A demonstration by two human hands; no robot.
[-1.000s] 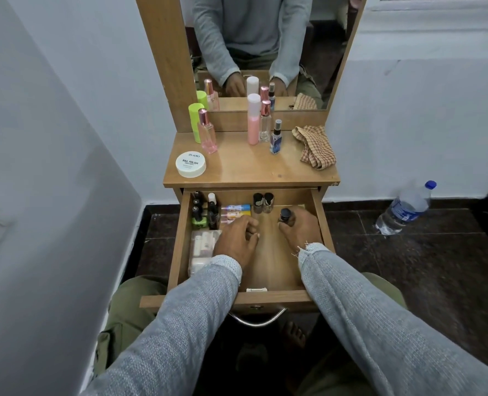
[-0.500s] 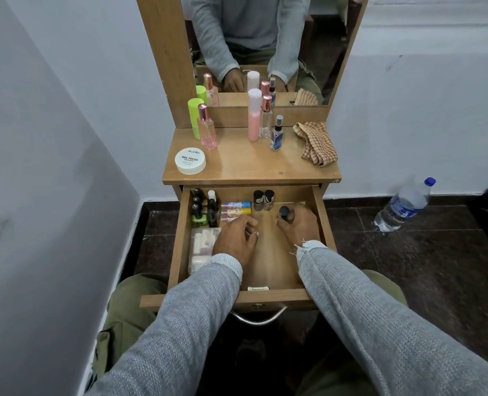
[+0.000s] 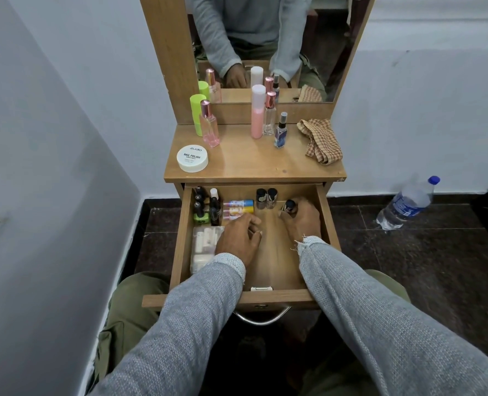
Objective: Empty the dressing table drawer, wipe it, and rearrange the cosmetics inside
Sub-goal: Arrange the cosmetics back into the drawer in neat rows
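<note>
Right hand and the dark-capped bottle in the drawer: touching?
Touching. Head view shows the right hand with fingers curled round the dark-capped bottle near the drawer back right.

Left hand (image 3: pixel 238 242) lowered, fingers loosely curled, holding nothing. Right hand (image 3: pixel 301 217) gripping, fingers curled. Both forearms extended forward.

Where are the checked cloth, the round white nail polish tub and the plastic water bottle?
Brown checked cloth (image 3: pixel 321 142), head view, middle folds.
Round white nail polish tub (image 3: pixel 192 158), head view, lid.
Clear plastic water bottle (image 3: pixel 407 202), head view, label.
</note>
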